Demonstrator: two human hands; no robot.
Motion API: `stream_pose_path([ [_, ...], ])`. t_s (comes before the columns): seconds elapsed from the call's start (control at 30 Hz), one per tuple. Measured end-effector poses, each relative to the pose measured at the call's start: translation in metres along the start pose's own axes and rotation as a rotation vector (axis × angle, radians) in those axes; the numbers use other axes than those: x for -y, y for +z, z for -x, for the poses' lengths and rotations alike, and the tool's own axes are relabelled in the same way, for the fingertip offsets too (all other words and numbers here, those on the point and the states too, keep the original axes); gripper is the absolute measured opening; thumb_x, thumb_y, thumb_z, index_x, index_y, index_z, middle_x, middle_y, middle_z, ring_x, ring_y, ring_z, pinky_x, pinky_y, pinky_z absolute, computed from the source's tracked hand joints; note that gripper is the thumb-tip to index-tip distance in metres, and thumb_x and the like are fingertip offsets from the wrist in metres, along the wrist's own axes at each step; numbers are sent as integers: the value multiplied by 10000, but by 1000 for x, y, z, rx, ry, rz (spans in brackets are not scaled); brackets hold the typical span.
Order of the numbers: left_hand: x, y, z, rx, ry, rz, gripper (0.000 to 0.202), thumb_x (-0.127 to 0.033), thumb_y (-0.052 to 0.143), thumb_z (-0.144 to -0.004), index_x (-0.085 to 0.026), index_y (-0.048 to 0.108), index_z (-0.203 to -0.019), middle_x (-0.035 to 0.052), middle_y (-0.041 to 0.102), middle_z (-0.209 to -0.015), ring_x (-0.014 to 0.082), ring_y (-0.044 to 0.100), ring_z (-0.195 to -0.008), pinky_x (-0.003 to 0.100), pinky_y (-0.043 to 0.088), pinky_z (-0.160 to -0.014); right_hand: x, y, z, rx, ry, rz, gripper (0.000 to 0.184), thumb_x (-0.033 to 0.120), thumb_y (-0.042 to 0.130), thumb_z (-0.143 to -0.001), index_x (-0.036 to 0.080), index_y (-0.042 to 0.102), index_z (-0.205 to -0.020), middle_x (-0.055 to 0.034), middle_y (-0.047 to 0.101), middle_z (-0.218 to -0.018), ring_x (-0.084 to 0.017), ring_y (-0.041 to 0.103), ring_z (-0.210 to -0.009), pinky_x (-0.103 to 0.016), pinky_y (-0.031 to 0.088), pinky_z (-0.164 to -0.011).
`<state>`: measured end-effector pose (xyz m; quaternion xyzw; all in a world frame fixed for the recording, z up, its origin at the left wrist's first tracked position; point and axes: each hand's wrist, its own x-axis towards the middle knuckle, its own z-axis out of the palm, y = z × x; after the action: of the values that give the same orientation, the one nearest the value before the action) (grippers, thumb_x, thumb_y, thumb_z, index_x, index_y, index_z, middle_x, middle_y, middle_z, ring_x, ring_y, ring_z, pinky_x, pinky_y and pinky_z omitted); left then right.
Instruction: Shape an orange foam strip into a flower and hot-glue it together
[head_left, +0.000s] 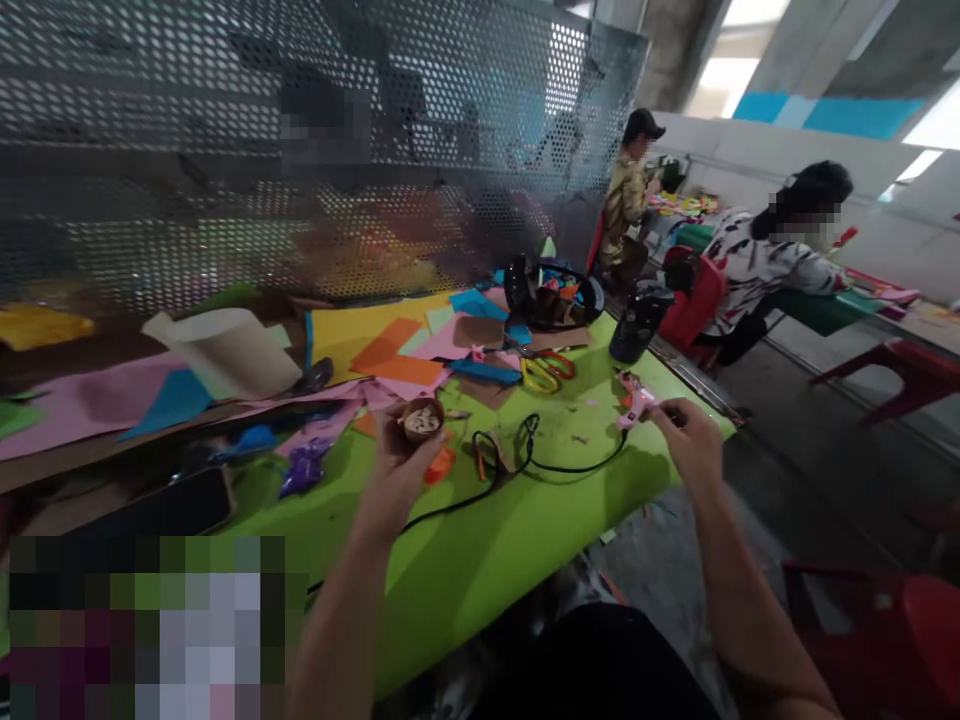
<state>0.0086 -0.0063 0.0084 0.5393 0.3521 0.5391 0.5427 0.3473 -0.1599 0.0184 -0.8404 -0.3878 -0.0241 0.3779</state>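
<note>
My left hand (396, 462) is closed around a small brown paper roll (422, 419) with pale bits inside, held up over the green table cover (480, 560). My right hand (690, 440) grips a pink glue gun (637, 398) near the table's right edge. The gun's black cord (540, 462) loops across the green cover between my hands.
Coloured paper sheets (390, 345), a cream paper roll (232, 352), yellow and red scissors (546, 370), a black basket (551, 292) and a dark bottle (636, 325) lie beyond. A perforated metal screen (300, 140) stands behind. Two people sit at the right by red chairs (892, 620).
</note>
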Motion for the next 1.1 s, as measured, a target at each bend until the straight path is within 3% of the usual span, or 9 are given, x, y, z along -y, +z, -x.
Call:
stream_pose_path([
  [0.1, 0, 3, 2, 31, 10, -33, 380, -279, 778, -668, -229, 534, -956, -13, 596, -928, 133, 565, -833, 246, 488, -758, -6, 5, -4, 126, 216, 222, 446, 582, 502, -862, 196, 723, -857, -101, 726, -847, -250, 651, -809, -311, 400, -661],
  [0.23, -1, 3, 3, 88, 30, -62, 356, -269, 761, -683, -232, 541, -961, -5, 600, -940, 144, 574, -857, 256, 496, -765, 8, 28, -14, 126, 315, 242, 517, 671, 575, -762, 185, 726, -849, -150, 730, -855, -306, 670, -860, -331, 395, -656],
  [0.37, -2, 2, 5, 125, 38, -40, 349, -264, 745, -714, -244, 562, -1011, -8, 609, -985, 137, 574, -893, 231, 478, -798, 12, 31, -23, 128, 365, 145, 323, 511, 740, -623, 195, 684, -664, -114, 700, -675, -300, 675, -802, -325, 394, -644],
  [0.5, -6, 4, 9, 147, 35, 19, 329, -253, 744, -718, -239, 589, -1008, -8, 615, -997, 128, 567, -891, 214, 457, -811, 8, 23, -19, 67, 379, -71, 237, 428, 705, -626, 215, 605, -595, -35, 578, -464, -263, 639, -662, -314, 392, -589],
  [0.7, -5, 9, 13, 179, -40, 48, 372, -299, 731, -725, -230, 606, -1068, 12, 646, -1000, 153, 588, -915, 262, 474, -843, 30, 17, -4, 39, 238, -610, 283, 437, 607, -590, 223, 548, -765, 29, 571, -630, -144, 561, -548, -283, 470, -542],
  [0.77, -4, 10, 14, 194, -40, 29, 368, -318, 742, -716, -212, 615, -1045, 17, 651, -972, 162, 589, -915, 284, 472, -874, 45, 13, -1, 133, 171, -770, 288, 411, 606, -564, 218, 559, -773, 28, 562, -656, -126, 542, -534, -284, 481, -526],
  [0.87, -2, 12, 13, 205, -6, 28, 340, -356, 738, -719, -200, 610, -994, 21, 640, -956, 169, 573, -917, 300, 470, -895, 70, 8, 6, 420, 69, -1054, 257, 283, 641, -557, 203, 610, -800, 26, 559, -643, -95, 470, -468, -266, 429, -455],
  [0.97, -4, 12, 14, 217, 1, 13, 326, -356, 721, -742, -190, 605, -997, 23, 619, -936, 170, 557, -898, 293, 468, -871, 93, 6, 15, 562, 0, -1126, 212, 283, 682, -625, 199, 652, -817, 20, 545, -597, -100, 432, -449, -259, 371, -417],
  [1.1, -9, 11, 15, 238, -9, -1, 286, -337, 697, -777, -188, 608, -1004, 17, 602, -928, 159, 537, -872, 263, 457, -834, 116, 10, 30, 616, -49, -1009, 336, 483, 743, -709, 188, 697, -862, -34, 609, -661, -126, 471, -497, -239, 325, -375],
])
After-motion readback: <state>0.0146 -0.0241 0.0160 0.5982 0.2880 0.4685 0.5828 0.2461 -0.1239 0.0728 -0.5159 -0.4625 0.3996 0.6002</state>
